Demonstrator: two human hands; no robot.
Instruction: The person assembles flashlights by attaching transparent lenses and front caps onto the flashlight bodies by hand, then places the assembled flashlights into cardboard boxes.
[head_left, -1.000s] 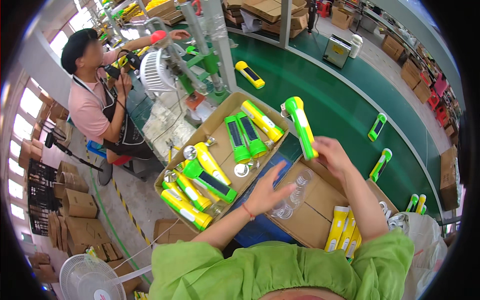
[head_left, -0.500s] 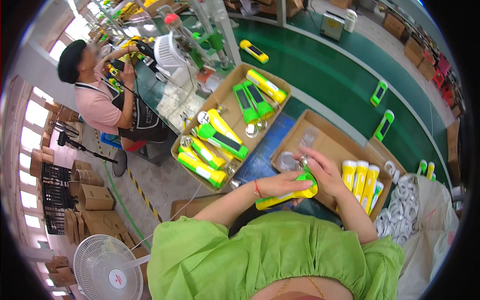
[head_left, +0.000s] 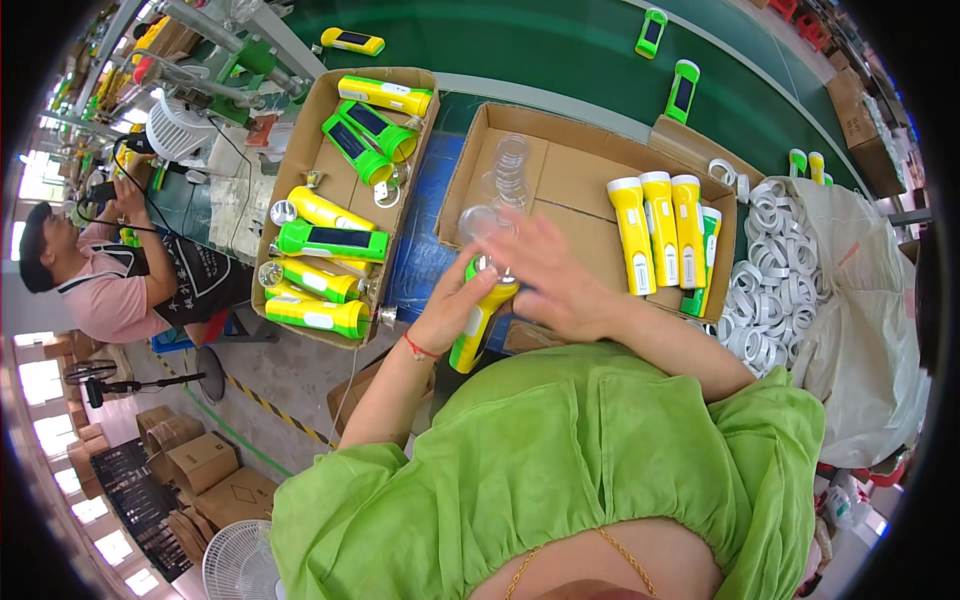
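Note:
My left hand [head_left: 450, 308] is closed around a yellow and green flashlight [head_left: 472, 340], which stands tilted with its head end up in front of my chest. Blurred by motion, my right hand [head_left: 562, 280] is at the flashlight's head; its fingers are smeared, so whether they hold anything is unclear. Just beyond both hands, a clear round lens [head_left: 478, 222] shows at the left side of a shallow cardboard box [head_left: 575, 165]. More clear lenses [head_left: 511, 160] lie overlapping in that box. Several flashlights with white-rimmed heads [head_left: 660, 230] lie side by side at its right end.
A second cardboard box [head_left: 318, 130] on the left holds several flashlights with loose reflector parts. White rings [head_left: 775, 270] are heaped beside a pale plastic bag [head_left: 860, 300] at right. Flashlights lie on the green conveyor [head_left: 540, 45]. A co-worker [head_left: 110, 290] sits at far left.
My view has swung to the right. The flashlight in my left hand now points head-up instead of lying nearly level. A shiny reflector part earlier at my right fingers is now obscured.

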